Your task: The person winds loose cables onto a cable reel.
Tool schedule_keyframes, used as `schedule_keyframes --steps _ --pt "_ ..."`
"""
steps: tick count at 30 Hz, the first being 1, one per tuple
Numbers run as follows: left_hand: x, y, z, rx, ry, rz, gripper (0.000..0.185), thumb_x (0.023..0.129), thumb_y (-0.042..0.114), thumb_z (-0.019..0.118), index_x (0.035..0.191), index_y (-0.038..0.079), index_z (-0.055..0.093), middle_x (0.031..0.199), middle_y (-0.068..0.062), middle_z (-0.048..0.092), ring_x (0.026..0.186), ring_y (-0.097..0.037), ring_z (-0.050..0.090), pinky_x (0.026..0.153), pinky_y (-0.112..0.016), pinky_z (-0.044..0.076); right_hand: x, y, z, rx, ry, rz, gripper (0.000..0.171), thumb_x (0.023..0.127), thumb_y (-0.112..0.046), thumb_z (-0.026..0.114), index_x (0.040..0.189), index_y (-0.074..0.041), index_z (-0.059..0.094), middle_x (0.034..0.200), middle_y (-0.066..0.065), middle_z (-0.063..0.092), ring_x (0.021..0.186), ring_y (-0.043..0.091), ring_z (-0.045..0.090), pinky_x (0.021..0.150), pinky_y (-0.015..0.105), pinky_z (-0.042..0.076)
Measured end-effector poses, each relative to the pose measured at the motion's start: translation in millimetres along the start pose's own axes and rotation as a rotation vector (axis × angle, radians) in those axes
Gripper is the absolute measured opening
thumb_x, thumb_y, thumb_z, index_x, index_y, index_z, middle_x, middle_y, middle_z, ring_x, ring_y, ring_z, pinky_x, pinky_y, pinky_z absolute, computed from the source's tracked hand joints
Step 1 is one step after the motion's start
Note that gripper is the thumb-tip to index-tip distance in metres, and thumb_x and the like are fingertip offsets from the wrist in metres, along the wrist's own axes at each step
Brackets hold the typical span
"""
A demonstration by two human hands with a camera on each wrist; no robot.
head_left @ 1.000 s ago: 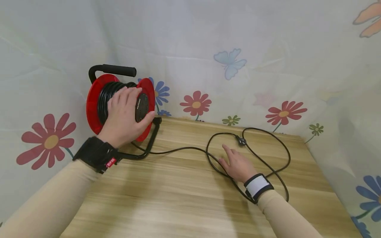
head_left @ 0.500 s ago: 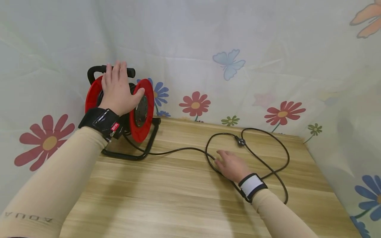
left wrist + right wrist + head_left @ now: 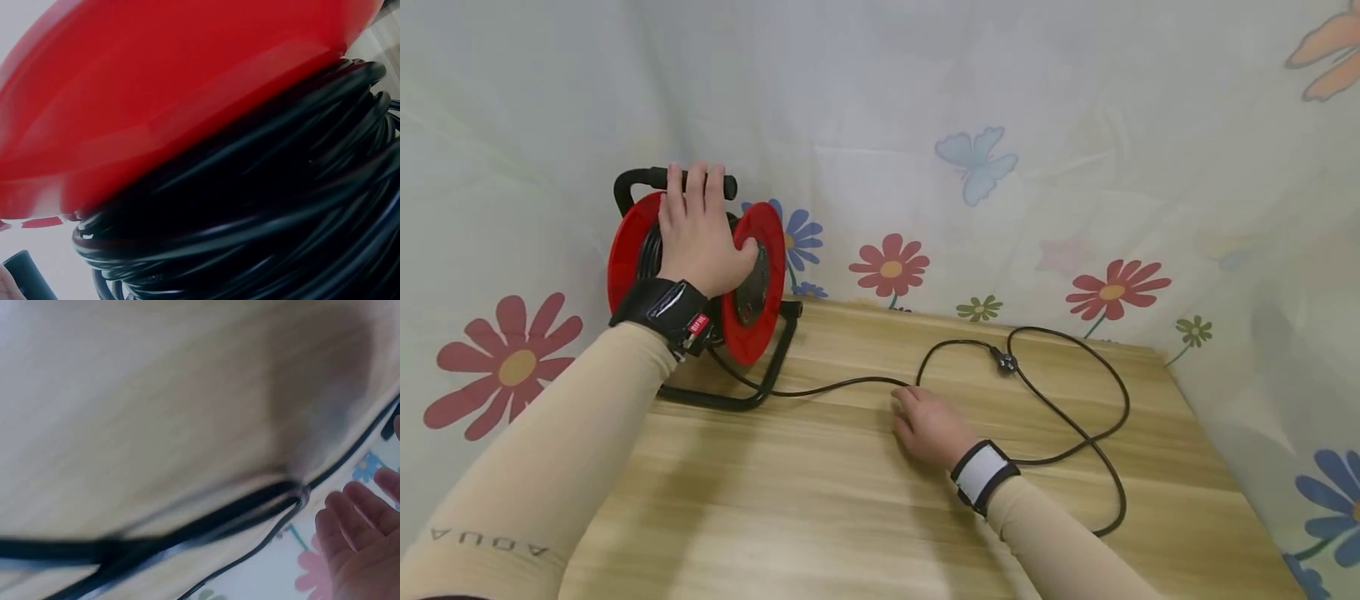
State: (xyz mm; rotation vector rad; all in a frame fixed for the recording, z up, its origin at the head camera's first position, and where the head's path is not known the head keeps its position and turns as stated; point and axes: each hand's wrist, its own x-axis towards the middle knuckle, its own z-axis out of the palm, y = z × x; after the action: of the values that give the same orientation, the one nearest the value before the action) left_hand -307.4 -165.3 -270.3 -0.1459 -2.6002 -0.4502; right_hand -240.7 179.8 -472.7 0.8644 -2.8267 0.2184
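A red cable reel [image 3: 762,287] with a black carry handle [image 3: 634,177] stands on its black frame at the table's back left. My left hand [image 3: 700,237] lies over the wound black cable, fingers straight and reaching the handle, thumb against the right flange. The left wrist view is filled by the red flange [image 3: 156,94] and the black coils [image 3: 262,219]. The loose cable [image 3: 842,385] runs from the reel across the table to a loop ending in a plug [image 3: 1004,362]. My right hand [image 3: 928,425] rests on the table right beside the cable [image 3: 206,525], its fingers [image 3: 359,528] relaxed and holding nothing.
The wooden table [image 3: 820,517] stands in a corner lined with flower-printed sheeting [image 3: 891,267] at the back and on both sides. The cable loop [image 3: 1105,433] lies on the right half of the table, near the right edge.
My left hand went from the reel's front face up over its top to the handle. My right hand slid left along the table to the straight run of cable, and the loop shifted.
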Motion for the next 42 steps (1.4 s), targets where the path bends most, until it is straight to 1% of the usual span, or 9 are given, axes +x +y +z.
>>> schedule_keyframes --steps 3,5,8,11,14,24,29,36,42 --pt "-1.9 1.0 1.4 -0.002 -0.003 -0.008 0.086 0.078 0.027 0.056 0.14 0.013 -0.001 0.145 -0.01 -0.002 0.129 -0.025 -0.022 0.101 -0.055 -0.004 0.0 -2.5 7.1 -0.008 -0.031 -0.019 0.052 0.086 -0.031 0.053 0.13 -0.007 0.04 0.124 0.011 0.047 0.111 0.025 0.048 0.091 0.037 0.038" --pt "-2.6 2.7 2.7 -0.007 0.002 -0.002 0.085 0.077 0.026 0.057 0.14 0.013 0.0 0.144 -0.01 -0.001 0.129 -0.025 -0.021 0.101 -0.055 -0.002 -1.4 0.1 8.9 -0.018 -0.043 0.005 0.055 0.085 -0.025 0.054 0.133 -0.006 0.036 0.127 0.012 0.044 0.114 0.026 0.045 0.093 0.038 0.036" --pt "-3.4 5.5 3.5 -0.009 0.02 0.011 0.085 0.077 0.025 0.057 0.14 0.013 0.001 0.144 -0.009 -0.001 0.129 -0.025 -0.021 0.101 -0.055 -0.001 -4.0 8.0 10.8 -0.072 -0.068 0.043 0.053 0.086 -0.016 0.05 0.135 -0.007 0.032 0.129 0.011 0.042 0.118 0.025 0.041 0.096 0.039 0.032" --pt "-4.2 8.2 3.2 -0.01 0.025 0.015 0.085 0.076 0.025 0.057 0.14 0.014 0.001 0.144 -0.009 -0.001 0.129 -0.024 -0.021 0.101 -0.054 -0.001 -7.3 16.0 10.8 -0.12 -0.094 0.041 0.05 0.088 -0.012 0.043 0.136 -0.008 0.03 0.13 0.01 0.042 0.12 0.025 0.039 0.097 0.041 0.03" --pt "-4.2 9.8 2.9 -0.011 0.02 0.013 0.086 0.076 0.025 0.057 0.14 0.014 0.001 0.144 -0.009 -0.001 0.129 -0.024 -0.021 0.101 -0.055 -0.001 -11.0 22.4 7.4 -0.147 -0.106 0.029 0.047 0.09 -0.012 0.039 0.137 -0.007 0.03 0.13 0.011 0.043 0.12 0.025 0.039 0.096 0.042 0.03" --pt "-5.3 12.7 2.5 -0.007 0.015 0.013 0.088 0.075 0.024 0.059 0.14 0.013 0.001 0.144 -0.009 0.0 0.13 -0.025 -0.02 0.101 -0.054 0.0 -34.9 46.0 -8.6 -0.194 -0.091 0.075 0.043 0.09 -0.006 0.044 0.132 -0.003 0.035 0.119 0.015 0.052 0.111 0.031 0.048 0.094 0.045 0.032" --pt "-5.8 11.8 -0.2 -0.003 0.016 0.018 0.086 0.075 0.024 0.058 0.139 0.013 0.002 0.143 -0.009 0.0 0.13 -0.025 -0.02 0.102 -0.054 0.0 -51.2 64.3 -7.7 -0.263 -0.071 0.114 0.039 0.088 -0.006 0.048 0.127 -0.005 0.041 0.112 0.014 0.057 0.103 0.03 0.053 0.09 0.046 0.034" --pt "-5.4 8.6 -2.9 0.008 0.024 0.026 0.084 0.076 0.027 0.057 0.14 0.011 0.004 0.144 -0.011 0.003 0.13 -0.026 -0.018 0.102 -0.053 -0.003 -57.7 73.0 -4.9 -0.363 0.005 0.079 0.031 0.079 0.001 0.056 0.108 -0.003 0.047 0.086 0.013 0.06 0.082 0.03 0.057 0.081 0.044 0.039" --pt "1.9 6.1 -13.3 0.067 -0.033 0.063 0.079 0.074 0.035 0.058 0.136 0.01 0.016 0.136 -0.016 0.016 0.128 -0.033 0.0 0.099 -0.054 -0.008 -57.2 71.9 -6.6 -0.336 0.03 0.143 0.019 0.078 -0.004 0.06 0.096 -0.002 0.054 0.084 0.013 0.058 0.082 0.032 0.054 0.081 0.045 0.038"
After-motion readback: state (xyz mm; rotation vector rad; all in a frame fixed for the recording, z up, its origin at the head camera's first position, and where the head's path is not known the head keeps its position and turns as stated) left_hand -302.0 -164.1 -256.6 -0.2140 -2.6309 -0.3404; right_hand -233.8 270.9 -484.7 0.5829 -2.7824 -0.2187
